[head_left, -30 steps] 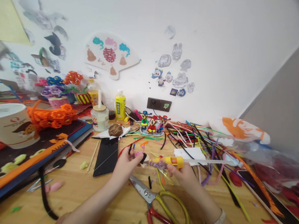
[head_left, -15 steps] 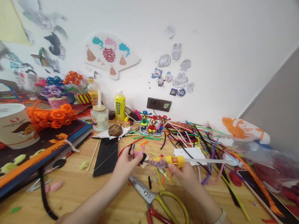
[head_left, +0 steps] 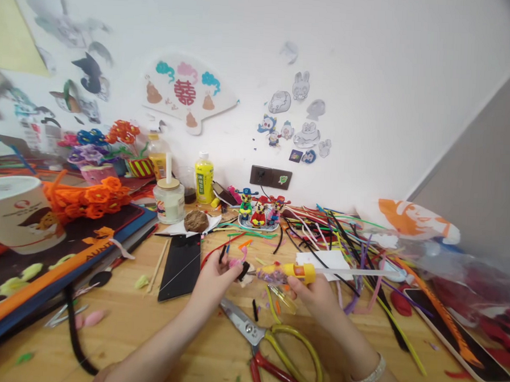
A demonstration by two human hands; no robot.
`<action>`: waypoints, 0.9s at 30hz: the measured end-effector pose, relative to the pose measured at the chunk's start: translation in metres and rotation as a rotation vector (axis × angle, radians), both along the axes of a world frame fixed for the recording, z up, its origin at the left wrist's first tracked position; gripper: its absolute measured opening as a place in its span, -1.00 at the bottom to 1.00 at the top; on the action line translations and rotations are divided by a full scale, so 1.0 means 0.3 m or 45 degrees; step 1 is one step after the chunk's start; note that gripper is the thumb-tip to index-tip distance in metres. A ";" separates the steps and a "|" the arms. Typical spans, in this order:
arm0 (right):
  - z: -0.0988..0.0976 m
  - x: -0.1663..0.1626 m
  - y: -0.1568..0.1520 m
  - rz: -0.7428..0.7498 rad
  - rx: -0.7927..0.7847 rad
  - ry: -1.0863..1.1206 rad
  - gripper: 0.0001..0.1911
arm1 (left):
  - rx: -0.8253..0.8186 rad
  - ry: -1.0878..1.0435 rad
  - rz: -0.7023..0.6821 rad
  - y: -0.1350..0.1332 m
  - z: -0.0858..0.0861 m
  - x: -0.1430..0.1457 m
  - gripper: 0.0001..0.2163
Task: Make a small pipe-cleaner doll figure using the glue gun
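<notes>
My left hand (head_left: 214, 275) is closed around a small pink-and-black fuzzy craft piece (head_left: 244, 270), partly hidden by the fingers. A yellow hot glue gun (head_left: 285, 272) is gripped in my right hand (head_left: 312, 295), with a long whitish glue stick (head_left: 357, 272) jutting from its rear. Its nozzle points left, close to the craft piece; I cannot tell whether they touch. Below the hands lie large scissors (head_left: 268, 343) with one yellow and one red handle, blades toward the upper left. A dark phone-like slab (head_left: 179, 268) rests left of my left hand.
Three colourful figurines (head_left: 259, 213) stand at the back beside a yellow bottle (head_left: 204, 178) and a candle jar (head_left: 169, 202). Tangled pipe cleaners (head_left: 342, 235) spread across the right. At left, a paper cup (head_left: 20, 213) and orange fuzzy flowers (head_left: 94, 199) sit on a dark folder.
</notes>
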State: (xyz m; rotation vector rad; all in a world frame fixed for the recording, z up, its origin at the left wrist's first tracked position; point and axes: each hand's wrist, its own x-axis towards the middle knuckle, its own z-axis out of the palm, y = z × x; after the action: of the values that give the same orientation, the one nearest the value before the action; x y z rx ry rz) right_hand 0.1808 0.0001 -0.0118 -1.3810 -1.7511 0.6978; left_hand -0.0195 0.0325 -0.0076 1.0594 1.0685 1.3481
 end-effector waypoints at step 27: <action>-0.019 0.018 0.007 -0.115 0.034 -0.113 -0.59 | 0.008 0.032 0.008 -0.010 0.020 0.000 -0.68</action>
State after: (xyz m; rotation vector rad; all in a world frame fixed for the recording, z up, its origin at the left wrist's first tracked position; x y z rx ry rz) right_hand 0.1861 0.0023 -0.0176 -1.4830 -1.7479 0.5694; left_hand -0.0196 0.0296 -0.0017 1.0811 1.0874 1.3474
